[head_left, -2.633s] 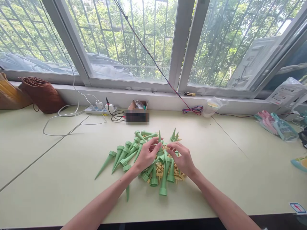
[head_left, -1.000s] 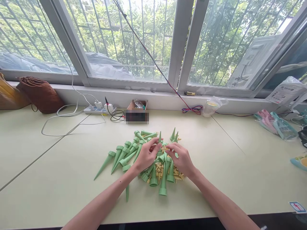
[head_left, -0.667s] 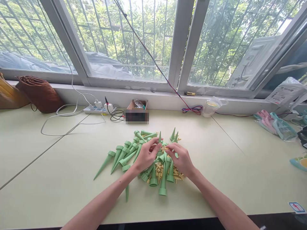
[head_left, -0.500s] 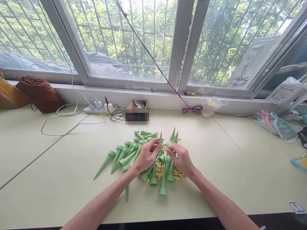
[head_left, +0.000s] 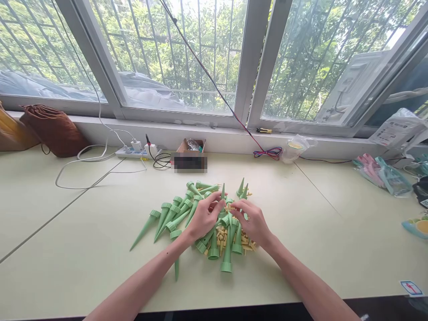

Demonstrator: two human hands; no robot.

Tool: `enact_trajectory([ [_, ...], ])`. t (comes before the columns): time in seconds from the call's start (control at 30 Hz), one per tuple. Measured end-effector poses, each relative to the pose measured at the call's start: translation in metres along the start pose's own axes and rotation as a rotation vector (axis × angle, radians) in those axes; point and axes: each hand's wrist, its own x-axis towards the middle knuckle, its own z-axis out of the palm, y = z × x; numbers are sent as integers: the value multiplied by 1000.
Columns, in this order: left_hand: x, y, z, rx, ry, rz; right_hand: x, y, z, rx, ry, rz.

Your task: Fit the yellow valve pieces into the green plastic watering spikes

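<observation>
My left hand (head_left: pixel 207 214) is closed around a green plastic watering spike (head_left: pixel 223 192), its pointed tip upward. Between the fingertips of my right hand (head_left: pixel 251 217) is a small yellow plastic valve (head_left: pixel 230 207), close against the side of that spike. Whether the two touch, I cannot tell. Below and around both hands lies a pile of more green spikes (head_left: pixel 227 254) with ribbed round collars, some overlapping. Loose yellow valves (head_left: pixel 221 236) lie among them, partly covered by the spikes and my hands. Several spikes (head_left: pixel 145 229) fan out to the left.
Behind the pile stands a small cardboard box (head_left: pixel 190 146), with a power strip (head_left: pixel 133 153) and looped cables to its left. A brown bag (head_left: pixel 53 131) rests at the far left. Bagged pink and teal items (head_left: pixel 383 174) lie at the right. The table's front edge runs below my forearms.
Both hands stay almost in place. The yellow valve in my right fingers shows a little more plainly beside the spike. The whole view has shifted very slightly.
</observation>
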Motion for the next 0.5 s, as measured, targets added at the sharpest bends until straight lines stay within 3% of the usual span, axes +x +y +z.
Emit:
enact_trajectory([
  [0.5, 0, 0, 1, 27, -12, 19, 0, 2, 0, -32, -24, 54],
])
